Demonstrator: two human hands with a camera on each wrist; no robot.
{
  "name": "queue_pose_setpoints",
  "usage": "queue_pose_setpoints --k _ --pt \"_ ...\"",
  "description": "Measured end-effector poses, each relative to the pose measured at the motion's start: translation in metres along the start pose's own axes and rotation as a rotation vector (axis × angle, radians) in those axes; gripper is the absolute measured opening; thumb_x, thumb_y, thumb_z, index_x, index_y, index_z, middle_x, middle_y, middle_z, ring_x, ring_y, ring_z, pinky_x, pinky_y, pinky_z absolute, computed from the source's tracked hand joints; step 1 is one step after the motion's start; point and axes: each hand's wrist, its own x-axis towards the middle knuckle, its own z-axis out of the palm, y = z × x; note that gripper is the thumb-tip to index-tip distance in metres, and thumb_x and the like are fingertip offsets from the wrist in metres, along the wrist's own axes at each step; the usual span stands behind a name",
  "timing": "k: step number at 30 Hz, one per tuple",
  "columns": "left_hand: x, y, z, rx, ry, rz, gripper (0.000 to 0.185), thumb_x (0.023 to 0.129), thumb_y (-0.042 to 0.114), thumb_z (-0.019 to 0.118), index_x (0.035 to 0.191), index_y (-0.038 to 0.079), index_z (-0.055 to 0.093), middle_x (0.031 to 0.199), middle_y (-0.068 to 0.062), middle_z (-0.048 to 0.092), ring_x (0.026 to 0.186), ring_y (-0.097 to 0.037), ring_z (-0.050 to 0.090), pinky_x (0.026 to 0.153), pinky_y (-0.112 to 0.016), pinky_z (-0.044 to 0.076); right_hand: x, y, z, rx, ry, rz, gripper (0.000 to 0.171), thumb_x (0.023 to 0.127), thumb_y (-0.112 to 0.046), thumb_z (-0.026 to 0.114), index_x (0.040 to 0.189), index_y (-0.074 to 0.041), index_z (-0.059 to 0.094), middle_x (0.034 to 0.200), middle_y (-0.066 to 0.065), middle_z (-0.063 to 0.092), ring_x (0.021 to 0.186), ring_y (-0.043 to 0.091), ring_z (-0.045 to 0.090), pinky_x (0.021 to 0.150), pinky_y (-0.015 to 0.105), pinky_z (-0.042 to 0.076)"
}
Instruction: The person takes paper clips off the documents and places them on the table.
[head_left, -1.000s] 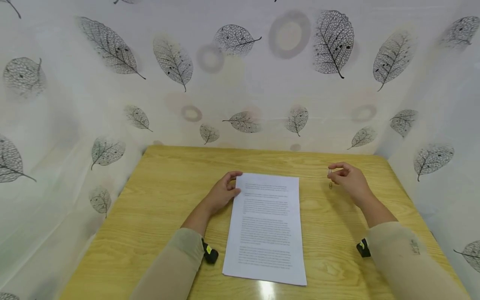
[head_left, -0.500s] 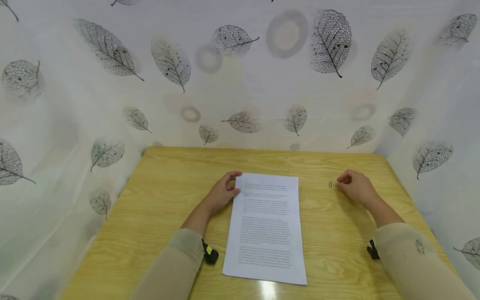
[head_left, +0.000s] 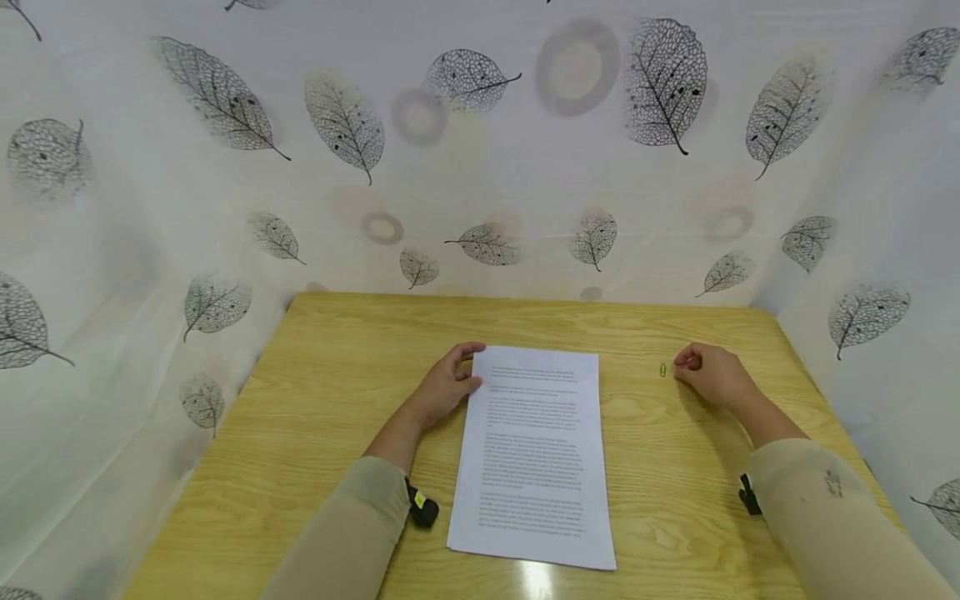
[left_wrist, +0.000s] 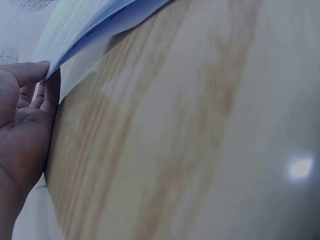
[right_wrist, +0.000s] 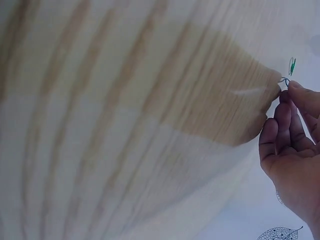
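A stack of printed paper [head_left: 534, 458] lies upright on the wooden table. My left hand [head_left: 446, 387] pinches its upper left edge; in the left wrist view the thumb [left_wrist: 35, 71] is on the sheets and their edge is lifted off the table. To the right of the stack a green paper clip [head_left: 663, 370] lies on the wood. Just right of it is my right hand [head_left: 712, 377]. In the right wrist view, its thumb and forefinger pinch a small pale blue wire loop, apparently another paper clip [right_wrist: 284, 80], mostly hidden by the fingertips.
The yellowish wooden table [head_left: 337, 358] is bordered at the back and sides by a pale curtain [head_left: 480, 183] printed with leaves. Black wrist cameras sit under both sleeves, the left one [head_left: 422, 508] near the paper's left edge.
My right hand has come down and moved right, from above the green paper clip to beside it, and has hardly moved in the last half second. The left hand and paper stay put.
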Motion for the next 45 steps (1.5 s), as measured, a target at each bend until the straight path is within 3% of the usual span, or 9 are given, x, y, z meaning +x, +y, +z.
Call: queue_pose_setpoints --k 23,28,32,41,45 --pt "0.000 -0.002 0.000 0.008 -0.008 -0.002 0.058 0.107 -0.001 0.061 0.158 0.026 0.049 0.165 -0.008 0.046 0.124 -0.024 0.068 0.097 -0.029 0.060 0.002 0.004 0.002 -0.001 -0.033 0.022 0.035 0.110 -0.023 0.063 0.133 0.002 0.069 0.117 0.021 0.076 0.105 0.037 0.071 0.093 0.057 0.056" --pt "0.000 -0.002 0.000 0.004 -0.005 -0.003 0.058 0.107 -0.002 0.061 0.157 0.026 0.050 0.165 -0.007 0.046 0.124 -0.024 0.068 0.096 -0.030 0.060 -0.002 0.000 -0.001 0.001 -0.020 0.013 0.038 0.112 -0.025 0.060 0.137 0.003 0.067 0.121 0.025 0.074 0.107 0.040 0.070 0.092 0.057 0.057" --pt "-0.001 0.000 0.001 -0.001 0.001 0.000 0.058 0.107 -0.002 0.061 0.156 0.026 0.051 0.164 -0.007 0.047 0.124 -0.024 0.068 0.096 -0.030 0.060 -0.005 -0.003 -0.004 0.011 0.008 0.018 0.043 0.115 -0.027 0.051 0.142 0.005 0.062 0.126 0.031 0.071 0.102 0.039 0.070 0.083 0.051 0.057" --pt "-0.003 0.001 0.004 0.056 0.023 0.003 0.059 0.107 -0.002 0.061 0.158 0.025 0.049 0.165 -0.008 0.046 0.123 -0.024 0.069 0.096 -0.030 0.060 -0.012 0.000 -0.008 0.086 0.047 0.061 0.045 0.116 -0.029 0.045 0.146 0.001 0.060 0.133 0.033 0.066 0.111 0.043 0.067 0.086 0.051 0.056" --pt "-0.004 0.004 0.008 0.118 0.040 0.005 0.059 0.107 0.000 0.062 0.159 0.023 0.049 0.166 -0.009 0.046 0.121 -0.024 0.069 0.095 -0.032 0.060 -0.016 0.000 -0.009 0.114 0.057 0.066 0.045 0.117 -0.031 0.044 0.146 -0.001 0.060 0.133 0.031 0.066 0.111 0.041 0.066 0.082 0.043 0.055"
